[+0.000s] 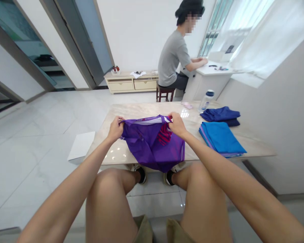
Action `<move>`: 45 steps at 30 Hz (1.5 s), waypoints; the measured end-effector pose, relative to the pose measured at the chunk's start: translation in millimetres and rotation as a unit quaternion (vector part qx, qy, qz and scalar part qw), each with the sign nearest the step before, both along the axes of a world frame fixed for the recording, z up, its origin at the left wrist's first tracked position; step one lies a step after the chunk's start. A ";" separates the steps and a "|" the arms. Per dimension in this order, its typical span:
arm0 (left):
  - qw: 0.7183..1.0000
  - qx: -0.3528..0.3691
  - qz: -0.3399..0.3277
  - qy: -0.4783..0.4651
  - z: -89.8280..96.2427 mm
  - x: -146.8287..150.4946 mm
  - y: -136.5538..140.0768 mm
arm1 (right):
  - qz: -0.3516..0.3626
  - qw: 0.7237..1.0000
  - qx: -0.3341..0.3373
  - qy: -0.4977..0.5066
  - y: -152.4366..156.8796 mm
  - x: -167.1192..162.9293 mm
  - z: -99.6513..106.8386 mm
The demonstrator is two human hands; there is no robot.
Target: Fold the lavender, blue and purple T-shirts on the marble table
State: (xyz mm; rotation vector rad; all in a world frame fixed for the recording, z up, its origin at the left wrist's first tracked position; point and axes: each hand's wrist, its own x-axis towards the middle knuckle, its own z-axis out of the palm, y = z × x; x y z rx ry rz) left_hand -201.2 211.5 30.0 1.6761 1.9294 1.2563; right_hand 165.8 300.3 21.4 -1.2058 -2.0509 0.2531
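Observation:
A purple garment [152,145] with a red striped patch and a white-edged opening is stretched between my two hands, over the near edge of the marble-topped table [101,148]. My left hand [116,128] pinches its upper left corner. At the upper right, near the red patch, my right hand [176,124] grips the cloth with closed fingers. The lower part of the garment droops past the table edge toward my knees. To the right of it lies a stack of folded cloth with a bright blue piece [221,137] on top.
Dark blue folded cloth [220,114] lies behind the stack, beside a clear bottle [206,101] with a blue cap. A white box [81,145] stands left of the table. Another person [173,60] sits on a stool at a white desk [215,69]. A low cabinet [121,86] lines the wall.

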 end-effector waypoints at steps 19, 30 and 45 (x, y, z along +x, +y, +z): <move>0.954 0.191 0.089 0.213 275.0 17.3 -137.4 | -0.088 0.983 0.129 0.096 -103.1 83.9 244.4; 0.923 0.177 0.162 0.301 292.7 2.4 -188.2 | -0.090 0.970 0.217 -0.068 -145.4 108.7 269.1; 0.867 0.110 0.145 0.464 263.0 1.2 -195.7 | -0.185 0.931 0.171 -0.264 -160.5 139.9 215.7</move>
